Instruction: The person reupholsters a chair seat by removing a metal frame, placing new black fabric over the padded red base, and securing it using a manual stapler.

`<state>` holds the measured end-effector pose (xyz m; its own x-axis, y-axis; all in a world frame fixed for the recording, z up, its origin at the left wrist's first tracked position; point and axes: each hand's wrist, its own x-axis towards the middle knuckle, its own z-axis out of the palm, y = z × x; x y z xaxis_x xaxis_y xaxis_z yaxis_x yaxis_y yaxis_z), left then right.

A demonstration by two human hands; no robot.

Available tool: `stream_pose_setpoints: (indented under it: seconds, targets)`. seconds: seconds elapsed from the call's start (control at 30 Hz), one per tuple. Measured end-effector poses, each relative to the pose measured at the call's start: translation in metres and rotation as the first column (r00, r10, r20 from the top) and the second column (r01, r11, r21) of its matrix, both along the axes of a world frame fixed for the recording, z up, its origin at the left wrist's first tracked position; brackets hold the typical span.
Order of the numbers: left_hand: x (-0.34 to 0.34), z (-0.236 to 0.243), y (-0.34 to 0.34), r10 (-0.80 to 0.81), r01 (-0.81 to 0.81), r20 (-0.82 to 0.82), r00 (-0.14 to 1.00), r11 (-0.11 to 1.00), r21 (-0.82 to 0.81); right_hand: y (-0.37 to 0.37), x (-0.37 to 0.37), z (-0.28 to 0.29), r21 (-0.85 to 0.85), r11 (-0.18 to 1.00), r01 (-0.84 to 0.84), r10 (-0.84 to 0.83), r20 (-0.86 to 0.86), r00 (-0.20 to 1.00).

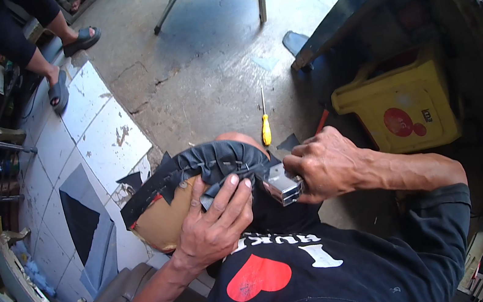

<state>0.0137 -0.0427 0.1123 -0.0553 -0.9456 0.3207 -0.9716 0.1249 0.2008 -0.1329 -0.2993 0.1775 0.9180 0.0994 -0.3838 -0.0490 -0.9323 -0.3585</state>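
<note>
A round seat cushion (162, 221) lies upside down on my lap, its tan underside partly bare. Black cover fabric (198, 159) is folded over its rim in gathers, with a line of staples along it. My left hand (217, 219) rests on the cushion, fingers stretched out and pressing the folded fabric near the middle. In my right hand (333, 163) is a silver staple gun (283, 184); my fingers are wrapped round it. Its front end is against or just above the black fabric, right of my left fingertips; the exact contact is hidden.
A yellow-handled screwdriver (266, 130) lies on the concrete floor ahead. At right, a yellow jerrycan (402, 107) stands beneath a dark bench (350, 3). Black and grey fabric scraps (89, 228) lie on white tiles at left. Another person's sandalled feet (81, 40) are at far left.
</note>
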Motion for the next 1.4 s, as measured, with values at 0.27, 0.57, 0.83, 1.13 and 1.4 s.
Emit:
stream_pose_setpoints:
  seconds: [0.27, 0.57, 0.83, 1.13, 1.4]
  targets:
    - [0.001, -0.001, 0.002, -0.023, 0.024, -0.06, 0.998, 1.0, 0.016, -0.02, 0.0, 0.047, 0.009, 0.999, -0.046, 0.046, 0.012, 0.999]
    - [-0.02, -0.003, 0.004, 0.036, -0.037, -0.052, 0.998, 0.999, -0.017, -0.027, 0.036, 0.034, -0.118, 0.961, -0.248, 0.233, -0.125, 0.964]
    - [-0.012, 0.001, 0.001, 0.002, -0.002, -0.043, 0.999, 1.0, 0.005, -0.023, 0.034, 0.016, -0.178, 0.96, -0.215, 0.221, 0.019, 0.975]
    - [0.001, 0.002, -0.001, 0.01, -0.005, -0.098, 0.995, 0.999, 0.052, -0.026, -0.01, 0.042, 0.025, 1.0, 0.005, -0.005, -0.005, 1.0]
    - [0.0, -0.002, -0.006, -0.005, 0.012, -0.135, 0.991, 0.999, 0.05, 0.005, -0.033, -0.015, 0.072, 0.993, 0.096, -0.101, 0.07, 0.992]
